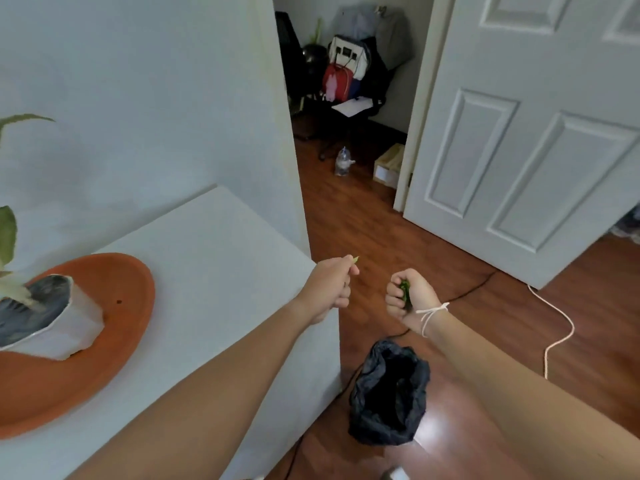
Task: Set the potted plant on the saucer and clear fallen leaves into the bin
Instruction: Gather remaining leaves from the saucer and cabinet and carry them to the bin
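A: Terracotta orange, that wide saucer (114, 299) on the white table (214, 244) at the left, and the potted plant (45, 317) already stands on it, though the pot looks tilted, or the wide lens bends it.

B: So the leaves are what is left. Where is the risk?

A: The bin (389, 386), lined with a black bag, sits on the wooden floor (381, 237) near the person, just right of the table's edge. Both hands appear to hang farther out than its mouth. If the person lets go there, the leaves likely flutter past the rim onto the floor, and light leaves drift.

B: And the black cable (467, 292) and white cord (561, 327)?

A: They trail across the floor to the right of the bin. A step toward it could catch one of them.

B: How are the hands?

A: The right hand (410, 299) is curled into a tight fist around a bunch of dark green leaves (404, 294), which shows between the fingers. A loose leaf could slip out of the bottom of the fist.

B: The left?

A: The left hand (330, 289) is also closed, thumb pressed to forefinger, pinching a small pale green leaf tip (355, 259) that pokes out at the far side. That pinch is slight, so the scrap could drop early, over the table corner.
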`<state>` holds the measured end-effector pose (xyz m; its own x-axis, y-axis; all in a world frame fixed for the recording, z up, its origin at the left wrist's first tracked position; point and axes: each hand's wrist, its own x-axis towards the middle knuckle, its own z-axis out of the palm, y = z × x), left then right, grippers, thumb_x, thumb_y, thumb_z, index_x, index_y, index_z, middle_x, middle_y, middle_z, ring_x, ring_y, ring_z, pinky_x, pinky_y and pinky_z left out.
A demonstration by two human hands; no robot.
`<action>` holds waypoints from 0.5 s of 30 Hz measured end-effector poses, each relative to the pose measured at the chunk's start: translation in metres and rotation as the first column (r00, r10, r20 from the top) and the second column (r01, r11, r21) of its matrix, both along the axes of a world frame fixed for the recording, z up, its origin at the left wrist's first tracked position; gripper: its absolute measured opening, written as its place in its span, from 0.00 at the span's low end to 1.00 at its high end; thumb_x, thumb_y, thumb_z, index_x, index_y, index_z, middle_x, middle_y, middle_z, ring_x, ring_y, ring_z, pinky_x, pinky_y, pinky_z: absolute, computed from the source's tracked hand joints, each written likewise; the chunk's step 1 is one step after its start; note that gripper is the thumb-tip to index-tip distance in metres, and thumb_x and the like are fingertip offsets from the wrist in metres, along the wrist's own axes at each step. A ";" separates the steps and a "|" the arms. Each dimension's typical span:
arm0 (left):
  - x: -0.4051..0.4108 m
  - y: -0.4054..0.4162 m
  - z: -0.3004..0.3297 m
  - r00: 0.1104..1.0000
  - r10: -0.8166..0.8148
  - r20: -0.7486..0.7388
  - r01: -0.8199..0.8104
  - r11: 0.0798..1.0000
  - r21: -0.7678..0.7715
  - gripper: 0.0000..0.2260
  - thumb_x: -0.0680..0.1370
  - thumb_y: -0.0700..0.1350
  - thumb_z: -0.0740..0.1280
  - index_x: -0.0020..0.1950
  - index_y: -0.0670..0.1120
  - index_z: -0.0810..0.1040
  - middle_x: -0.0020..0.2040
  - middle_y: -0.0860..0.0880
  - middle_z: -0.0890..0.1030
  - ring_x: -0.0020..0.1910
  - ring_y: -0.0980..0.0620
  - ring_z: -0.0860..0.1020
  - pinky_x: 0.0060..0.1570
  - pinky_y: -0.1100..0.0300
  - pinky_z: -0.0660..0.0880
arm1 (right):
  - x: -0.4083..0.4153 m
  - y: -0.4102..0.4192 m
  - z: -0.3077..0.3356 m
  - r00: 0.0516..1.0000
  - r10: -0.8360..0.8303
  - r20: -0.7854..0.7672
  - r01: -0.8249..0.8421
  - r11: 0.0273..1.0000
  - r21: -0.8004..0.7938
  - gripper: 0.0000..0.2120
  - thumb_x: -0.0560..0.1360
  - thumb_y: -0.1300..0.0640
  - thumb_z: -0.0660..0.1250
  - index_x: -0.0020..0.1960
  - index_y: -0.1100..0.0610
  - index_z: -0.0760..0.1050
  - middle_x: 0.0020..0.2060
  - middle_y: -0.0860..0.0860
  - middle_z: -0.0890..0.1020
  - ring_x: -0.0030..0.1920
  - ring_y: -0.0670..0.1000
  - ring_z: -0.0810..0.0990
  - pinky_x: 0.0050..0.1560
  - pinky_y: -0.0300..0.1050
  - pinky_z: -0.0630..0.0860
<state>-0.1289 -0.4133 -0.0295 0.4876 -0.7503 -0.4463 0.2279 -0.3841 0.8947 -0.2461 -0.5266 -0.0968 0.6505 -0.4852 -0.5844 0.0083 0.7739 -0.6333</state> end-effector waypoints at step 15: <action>-0.077 -0.093 -0.143 0.943 -0.087 -0.320 0.203 0.915 0.348 0.11 0.77 0.43 0.53 0.34 0.47 0.58 0.30 0.51 0.55 0.27 0.53 0.53 0.25 0.60 0.52 | -0.083 -0.039 -0.122 0.898 -0.164 -0.407 0.236 0.963 0.133 0.11 0.77 0.63 0.56 0.36 0.60 0.69 0.28 0.54 0.68 0.25 0.50 0.66 0.20 0.36 0.62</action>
<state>-0.2055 -0.5059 -0.1727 0.1906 -0.5535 -0.8107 0.3724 -0.7234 0.5814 -0.3289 -0.5658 -0.2193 0.2535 -0.4477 -0.8575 -0.0441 0.8802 -0.4726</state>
